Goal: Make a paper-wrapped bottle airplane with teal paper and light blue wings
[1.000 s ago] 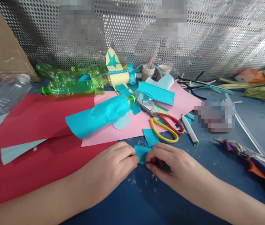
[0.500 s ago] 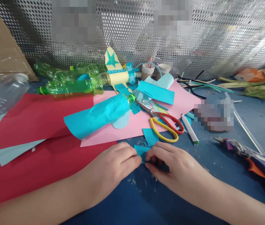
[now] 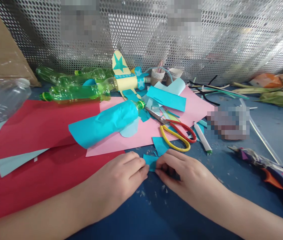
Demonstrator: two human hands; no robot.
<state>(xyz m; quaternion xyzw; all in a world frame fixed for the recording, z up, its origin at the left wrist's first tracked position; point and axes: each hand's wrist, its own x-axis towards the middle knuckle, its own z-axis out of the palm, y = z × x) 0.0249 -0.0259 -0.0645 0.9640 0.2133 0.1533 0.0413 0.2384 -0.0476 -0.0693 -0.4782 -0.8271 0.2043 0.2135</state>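
Between my fingers is a small piece of blue paper [image 3: 150,162], low over the blue table. My left hand [image 3: 125,176] pinches its left side, and my right hand [image 3: 181,171] grips its right side with curled fingers. Just beyond lies another blue paper scrap [image 3: 160,145]. Scissors [image 3: 175,133] with one red and one yellow handle rest close behind my right hand. A bottle wrapped in blue paper [image 3: 103,123], its green neck pointing right, lies on the pink paper [image 3: 116,147] ahead of my left hand.
Red paper sheets [image 3: 43,125] spread on the left. Green plastic bottles [image 3: 75,92] and a yellow paper rocket [image 3: 126,81] lie at the back. A white marker [image 3: 203,138] and a glue gun [image 3: 266,168] are on the right. Perforated metal sheet [image 3: 131,33] stands behind.
My left fingertips have shifted slightly left along the paper, uncovering a little more of it. My right hand stays nearly in place, and the other things have not moved.
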